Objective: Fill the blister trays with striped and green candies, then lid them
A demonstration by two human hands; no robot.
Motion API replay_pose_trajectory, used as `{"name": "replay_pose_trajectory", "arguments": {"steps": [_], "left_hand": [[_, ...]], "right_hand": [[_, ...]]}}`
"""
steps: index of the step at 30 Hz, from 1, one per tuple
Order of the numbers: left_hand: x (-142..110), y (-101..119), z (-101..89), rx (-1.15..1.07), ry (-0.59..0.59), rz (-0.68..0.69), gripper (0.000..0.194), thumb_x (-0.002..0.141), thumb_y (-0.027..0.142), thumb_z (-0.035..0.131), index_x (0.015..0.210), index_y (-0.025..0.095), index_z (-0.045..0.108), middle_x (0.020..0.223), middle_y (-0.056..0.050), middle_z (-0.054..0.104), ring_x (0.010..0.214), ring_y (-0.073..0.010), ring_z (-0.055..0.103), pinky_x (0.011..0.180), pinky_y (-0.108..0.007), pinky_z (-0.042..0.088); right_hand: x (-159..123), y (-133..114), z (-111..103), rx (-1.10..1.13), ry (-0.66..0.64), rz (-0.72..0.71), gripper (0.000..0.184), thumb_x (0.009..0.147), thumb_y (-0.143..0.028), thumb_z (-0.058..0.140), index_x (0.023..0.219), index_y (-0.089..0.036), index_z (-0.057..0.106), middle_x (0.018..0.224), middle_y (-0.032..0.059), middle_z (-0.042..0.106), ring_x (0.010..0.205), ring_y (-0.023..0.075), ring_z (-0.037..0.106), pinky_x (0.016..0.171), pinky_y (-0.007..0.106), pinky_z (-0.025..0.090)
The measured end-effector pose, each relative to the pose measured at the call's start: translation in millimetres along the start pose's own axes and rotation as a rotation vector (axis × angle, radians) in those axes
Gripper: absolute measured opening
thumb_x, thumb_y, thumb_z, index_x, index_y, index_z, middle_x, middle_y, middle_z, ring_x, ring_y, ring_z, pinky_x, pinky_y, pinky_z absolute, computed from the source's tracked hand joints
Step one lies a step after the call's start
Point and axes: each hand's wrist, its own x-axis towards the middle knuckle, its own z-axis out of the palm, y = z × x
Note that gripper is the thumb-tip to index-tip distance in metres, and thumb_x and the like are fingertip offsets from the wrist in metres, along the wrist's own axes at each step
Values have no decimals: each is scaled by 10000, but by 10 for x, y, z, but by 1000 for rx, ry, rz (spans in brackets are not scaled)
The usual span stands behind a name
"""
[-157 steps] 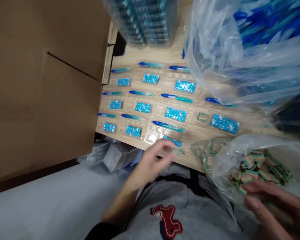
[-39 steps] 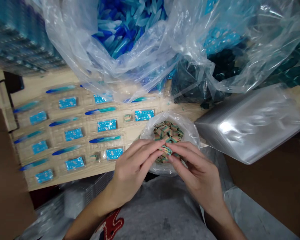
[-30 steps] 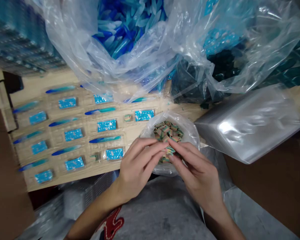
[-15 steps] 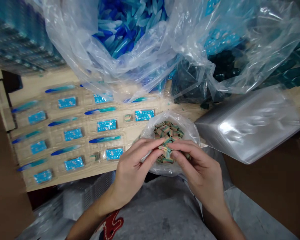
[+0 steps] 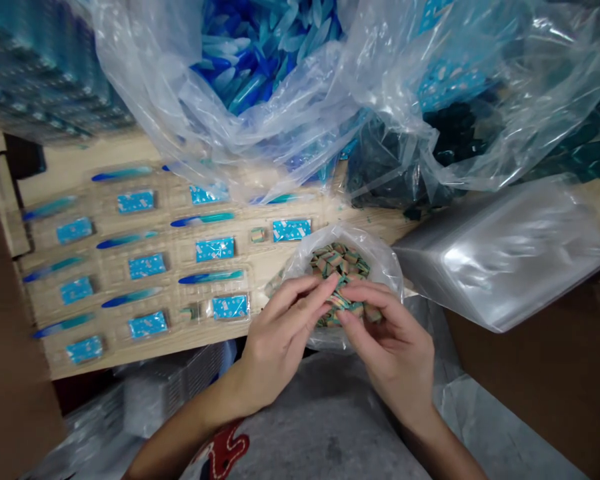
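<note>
Rainbow-striped candy pieces (image 5: 340, 261) fill the clear bag (image 5: 384, 263); my left fingers (image 5: 313, 288) pinch one piece; my right fingers (image 5: 365, 292) have moved aside, pinching another.

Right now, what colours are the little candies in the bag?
The candies show pink, yellow and green stripes; head view shows them best.

The left hand (image 5: 280, 340) and right hand (image 5: 393, 350) angle inward, curled, nearly touching at the fingertips (image 5: 333, 281).
</note>
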Motion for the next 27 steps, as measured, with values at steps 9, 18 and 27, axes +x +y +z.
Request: {"name": "replay_pose_trajectory", "arguments": {"steps": [9, 18, 27], "left_hand": [[65, -45, -121, -242, 80, -231, 102, 891, 152, 668, 957, 230, 667, 930, -1, 706, 900, -125, 692, 818, -231, 571], [91, -1, -139, -422, -94, -401, 32, 879, 199, 671, 906, 206, 687, 890, -26, 758, 831, -151, 729, 755, -252, 603], [78, 5, -58, -403, -19, -397, 105, 863, 129, 674, 918, 216, 696, 886, -7, 742, 840, -133, 712, 776, -229, 583]], "right_hand": [[48, -68, -87, 51, -112, 74, 297, 918, -143, 603, 1158, -301, 675, 1101, 23, 683, 958, 160, 678, 844, 298, 594], [114, -31, -41, 160, -86, 204, 211, 945, -201, 573, 1126, -280, 647, 1064, 13, 733, 914, 161, 724, 760, 271, 627], [38, -53, 4, 109, 6, 92, 431, 904, -45, 585, 1219, -340, 572, 1091, -15, 722, 1039, 133, 699, 815, 242, 620]]}}
